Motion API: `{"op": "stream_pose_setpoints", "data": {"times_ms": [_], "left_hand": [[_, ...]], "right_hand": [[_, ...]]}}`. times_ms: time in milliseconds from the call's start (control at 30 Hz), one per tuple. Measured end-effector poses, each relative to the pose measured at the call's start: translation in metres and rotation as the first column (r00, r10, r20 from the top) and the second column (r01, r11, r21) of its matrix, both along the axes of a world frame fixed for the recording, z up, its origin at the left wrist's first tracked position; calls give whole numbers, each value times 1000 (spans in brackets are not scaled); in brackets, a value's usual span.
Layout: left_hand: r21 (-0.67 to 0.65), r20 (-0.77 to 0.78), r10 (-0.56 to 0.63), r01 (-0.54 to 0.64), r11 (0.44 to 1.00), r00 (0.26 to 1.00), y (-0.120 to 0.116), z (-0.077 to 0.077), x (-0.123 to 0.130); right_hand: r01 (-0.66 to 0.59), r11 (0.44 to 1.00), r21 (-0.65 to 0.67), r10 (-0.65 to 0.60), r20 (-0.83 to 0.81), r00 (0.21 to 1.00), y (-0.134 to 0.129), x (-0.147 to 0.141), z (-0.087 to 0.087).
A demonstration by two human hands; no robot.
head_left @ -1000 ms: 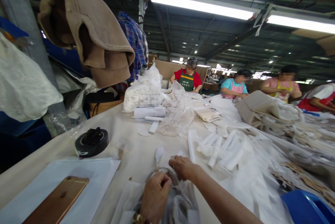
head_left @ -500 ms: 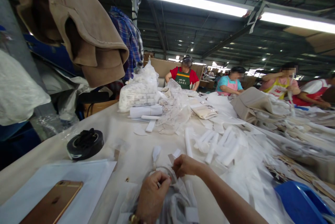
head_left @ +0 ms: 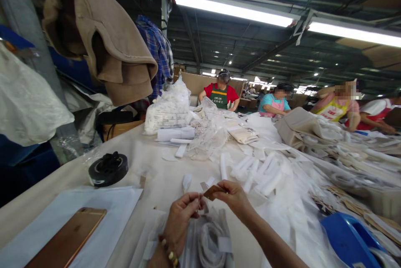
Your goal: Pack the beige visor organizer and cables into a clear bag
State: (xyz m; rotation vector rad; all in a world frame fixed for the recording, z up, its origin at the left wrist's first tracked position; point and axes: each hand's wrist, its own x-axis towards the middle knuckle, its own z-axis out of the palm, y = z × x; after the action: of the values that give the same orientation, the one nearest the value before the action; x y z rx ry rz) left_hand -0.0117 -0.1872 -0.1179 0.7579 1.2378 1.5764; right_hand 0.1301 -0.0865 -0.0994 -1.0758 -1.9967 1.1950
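My right hand (head_left: 232, 197) pinches a small brown card tag (head_left: 213, 192) between thumb and fingers. Close to its left edge, my left hand (head_left: 183, 213) is closed in a pinch on a thin white string (head_left: 198, 202); whether the string joins the tag I cannot tell. Both hands are just above a pale rolled strap (head_left: 212, 241) in clear plastic wrapping, which lies at the table's near edge. Beyond the hands, a small white wrapped piece (head_left: 187, 182) rests on the cloth.
A phone (head_left: 70, 234) lies on white paper (head_left: 123, 201) at left, with a black tape roll (head_left: 108, 169) behind. A blue tape dispenser (head_left: 352, 236) stands at right. White strips (head_left: 250, 172) and a stuffed plastic bag (head_left: 167, 111) cover the far table. Several people work opposite.
My right hand has lifted the brown tag, which now shows clearly. My left hand has risen slightly off the wrapped strap, uncovering more of it. The whole view has shifted a little.
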Motion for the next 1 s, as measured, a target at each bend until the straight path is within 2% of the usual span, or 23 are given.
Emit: {"op": "stream_pose_setpoints", "data": {"times_ms": [167,267,367,500,667,833,933,1000], "left_hand": [[25,-9,59,-59,998,998,3,-7,1],[41,-51,70,-68,997,996,4,-10,2],[73,-97,62,-55,996,993,4,-9,3],[139,-134,50,-31,990,990,5,-13,2],[226,-168,33,6,974,985,8,-19,1],[258,-291,32,46,965,956,5,-12,1],[263,-374,60,44,964,925,4,-10,1],[258,-394,96,9,966,914,5,-11,1]], "right_hand": [[-12,967,253,5,29,1000,-21,-10,1],[-64,949,309,42,77,996,-29,-13,3],[-113,944,310,77,128,989,-31,-16,4],[-119,964,237,95,108,990,-26,-18,3],[-119,991,63,120,-4,993,-19,-14,-4],[-164,979,-123,147,-141,979,-22,-9,-5],[-153,973,-171,111,-228,967,-26,-8,-7],[-102,977,-189,48,-268,962,-27,-9,-12]]}}
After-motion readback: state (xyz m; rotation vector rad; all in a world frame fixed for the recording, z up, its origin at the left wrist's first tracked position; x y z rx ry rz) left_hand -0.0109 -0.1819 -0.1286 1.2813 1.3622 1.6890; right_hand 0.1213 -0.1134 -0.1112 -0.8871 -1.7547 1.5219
